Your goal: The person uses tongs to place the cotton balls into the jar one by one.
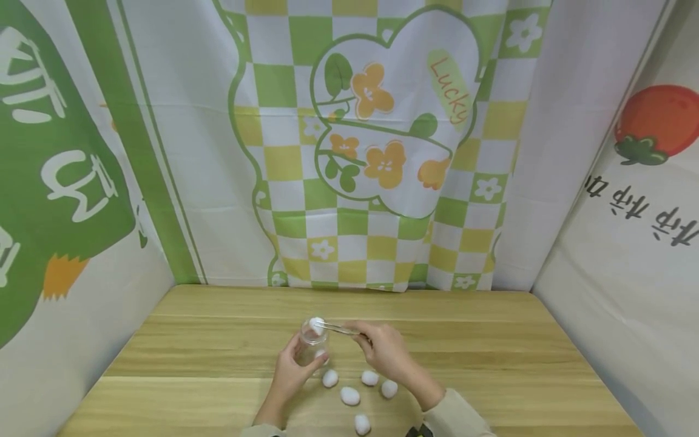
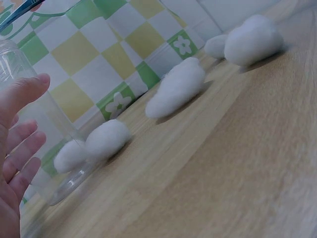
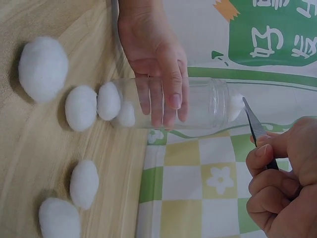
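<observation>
In the head view, my left hand (image 1: 290, 368) holds a clear jar (image 3: 200, 101) upright on the table, fingers behind it and thumb in front. One cotton ball (image 3: 127, 114) lies inside at the jar's bottom. My right hand (image 1: 385, 349) pinches metal tweezers (image 1: 340, 329) between thumb and fingers. Their tips grip another cotton ball (image 1: 316, 325) at the jar's open mouth; the right wrist view shows it right at the rim. Outside, a loose cotton ball (image 2: 109, 139) sits close by the jar's base.
More loose cotton balls lie on the wooden table (image 1: 218, 346) in front of and right of the jar, among them a larger one (image 1: 350, 396) and one near the front (image 1: 362, 424). Printed curtains (image 1: 338, 255) hang behind the table and at both sides.
</observation>
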The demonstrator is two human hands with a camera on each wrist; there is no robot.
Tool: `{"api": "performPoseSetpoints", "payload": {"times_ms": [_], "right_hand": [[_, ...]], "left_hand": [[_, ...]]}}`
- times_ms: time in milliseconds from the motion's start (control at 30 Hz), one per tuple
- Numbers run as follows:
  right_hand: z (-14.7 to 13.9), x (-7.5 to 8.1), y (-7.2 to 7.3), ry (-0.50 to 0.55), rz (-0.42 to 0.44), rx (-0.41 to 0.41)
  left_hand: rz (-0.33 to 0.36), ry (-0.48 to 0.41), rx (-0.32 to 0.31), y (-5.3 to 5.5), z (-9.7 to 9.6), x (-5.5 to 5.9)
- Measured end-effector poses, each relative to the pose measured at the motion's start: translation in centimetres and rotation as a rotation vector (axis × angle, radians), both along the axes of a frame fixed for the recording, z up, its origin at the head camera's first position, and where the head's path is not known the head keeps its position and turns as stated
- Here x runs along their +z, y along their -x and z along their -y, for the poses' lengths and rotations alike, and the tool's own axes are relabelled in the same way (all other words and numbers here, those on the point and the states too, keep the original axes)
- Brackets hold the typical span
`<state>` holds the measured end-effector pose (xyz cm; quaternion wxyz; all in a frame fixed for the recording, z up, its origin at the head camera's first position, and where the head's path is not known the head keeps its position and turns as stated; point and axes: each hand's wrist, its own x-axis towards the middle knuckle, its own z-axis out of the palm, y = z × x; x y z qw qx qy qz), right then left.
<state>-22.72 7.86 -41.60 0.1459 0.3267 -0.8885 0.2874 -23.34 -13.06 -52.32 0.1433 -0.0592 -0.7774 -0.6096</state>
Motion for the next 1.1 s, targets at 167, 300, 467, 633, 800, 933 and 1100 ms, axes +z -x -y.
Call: {"api": "performPoseSetpoints", "payload": {"times_ms": [167,300,467,633,800,933,1100], "right_hand": [[-0.1,-0.2,0.0,0.013,0.023,0.023],[-0.1,-0.4,0.1,0.031,0.05,0.034],[-0.4,-0.2,0.1,0.048,0.118,0.049],[-0.7,-0.2,0.0,0.051,0.168,0.064],[-0.9,-0.3,-0.1,0.048,0.198,0.083],[-1.1,-0.3,-0.2,0.05,0.202,0.067],[-1.6,-0.1,-0.2,0.077,0.22,0.045]], "left_hand": [[0.018,-0.01,-0.004,0.0,0.1,0.0],[0.009,-0.01,-0.012,0.0,0.1,-0.1],[-0.03,-0.016,-0.052,0.1,0.1,-0.2],[-0.041,-0.033,-0.06,0.0,0.2,-0.3],[-0.066,-0.014,-0.047,-0.1,0.1,-0.3],[-0.062,-0.015,-0.049,-0.1,0.1,-0.3],[-0.031,-0.021,-0.052,-0.1,0.1,0.0]]}}
